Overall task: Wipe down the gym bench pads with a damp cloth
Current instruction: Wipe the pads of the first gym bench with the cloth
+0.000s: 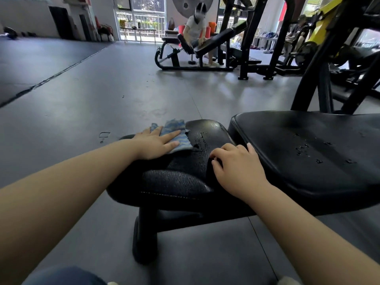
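Observation:
A black gym bench stands in front of me with a small seat pad [185,161] and a long back pad [308,151] to its right. Both pads carry water drops and wet patches. A blue striped cloth [176,132] lies on the far left part of the seat pad. My left hand [156,144] presses flat on the cloth with straight fingers. My right hand [238,167] rests on the seat pad's right edge, its fingers curled into the gap between the two pads.
Grey rubber floor [102,89] stretches to the left and ahead. A black and yellow machine frame [329,68] rises behind the back pad. A person [195,27] sits at another bench [207,46] farther back. The bench's leg [144,233] stands below the seat pad.

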`<state>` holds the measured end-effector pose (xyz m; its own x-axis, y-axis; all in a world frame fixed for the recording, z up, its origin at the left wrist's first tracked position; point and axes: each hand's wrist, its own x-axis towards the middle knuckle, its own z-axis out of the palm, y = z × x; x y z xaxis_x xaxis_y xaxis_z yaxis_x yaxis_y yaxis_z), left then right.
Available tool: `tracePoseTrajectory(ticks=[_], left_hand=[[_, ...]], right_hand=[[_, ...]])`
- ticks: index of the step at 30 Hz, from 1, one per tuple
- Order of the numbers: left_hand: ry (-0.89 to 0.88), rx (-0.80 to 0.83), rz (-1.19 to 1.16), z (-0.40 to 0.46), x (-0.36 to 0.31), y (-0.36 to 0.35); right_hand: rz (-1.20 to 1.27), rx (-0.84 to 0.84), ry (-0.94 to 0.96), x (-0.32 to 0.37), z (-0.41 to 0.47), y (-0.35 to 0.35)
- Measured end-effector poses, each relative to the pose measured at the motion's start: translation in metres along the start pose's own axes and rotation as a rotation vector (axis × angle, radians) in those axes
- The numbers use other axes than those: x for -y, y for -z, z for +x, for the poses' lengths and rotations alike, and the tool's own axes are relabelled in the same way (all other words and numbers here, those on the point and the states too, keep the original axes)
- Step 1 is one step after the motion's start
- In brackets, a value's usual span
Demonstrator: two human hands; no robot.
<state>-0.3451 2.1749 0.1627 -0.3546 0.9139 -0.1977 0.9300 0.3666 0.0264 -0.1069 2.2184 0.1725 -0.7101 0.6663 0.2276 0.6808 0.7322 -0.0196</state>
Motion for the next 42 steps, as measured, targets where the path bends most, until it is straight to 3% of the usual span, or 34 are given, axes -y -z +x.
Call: tracePoseTrajectory(ticks=[5,10,19,26,34,36,38,42], left_hand=[[0.019,0.042,-0.115,0.034,0.001,0.011],[0.013,0.02,-0.069,0.029,0.004,0.004],[0.094,-0.022,-0.008,-0.003,-0.014,-0.003],[0.051,-0.052,-0.009,-0.044,-0.043,-0.011],[-0.061,-0.11,0.04,-0.083,-0.061,-0.027],[-0.149,-0.167,-0.01,-0.091,-0.049,-0.027],[-0.25,-0.298,-0.186,-0.104,-0.034,-0.025],[-0.113,-0.494,-0.393,-0.124,-0.001,-0.029]], right_hand=[[0.086,0.046,0.006,-0.01,0.018,0.004],[0.131,0.038,0.066,-0.019,0.026,0.003],[0.307,-0.002,0.116,-0.034,0.023,-0.002],[0.316,0.074,0.068,-0.026,0.021,0.012],[0.456,-0.127,0.226,0.014,0.001,0.008],[0.467,-0.086,0.288,0.029,-0.002,0.004],[0.384,0.056,0.343,0.045,0.0,-0.002],[0.075,0.226,0.307,0.071,0.017,-0.013]])
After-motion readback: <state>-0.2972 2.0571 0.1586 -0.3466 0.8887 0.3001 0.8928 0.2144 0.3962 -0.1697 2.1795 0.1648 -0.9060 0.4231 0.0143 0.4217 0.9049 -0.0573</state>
